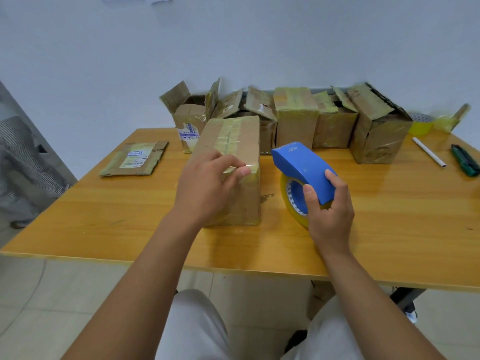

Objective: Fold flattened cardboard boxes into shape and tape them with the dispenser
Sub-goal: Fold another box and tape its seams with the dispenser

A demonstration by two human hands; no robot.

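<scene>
A closed cardboard box (235,141) stands in the middle of the wooden table (104,216), with yellowish tape along its top seam. My left hand (207,183) lies on the box's near top edge, fingers pressing the tape end down at the corner. To the right of the box, my right hand (328,211) grips the blue tape dispenser (302,166) by its handle end; the yellow tape roll (292,201) sits inside it. The dispenser is held just off the box's right side.
Several folded, partly open cardboard boxes (296,118) line the table's far edge. A flattened box (135,158) lies at the left. A white pen (428,152), a green utility knife (465,161) and spare tape rolls (420,126) are at the right. A person's striped sleeve (23,162) is at far left.
</scene>
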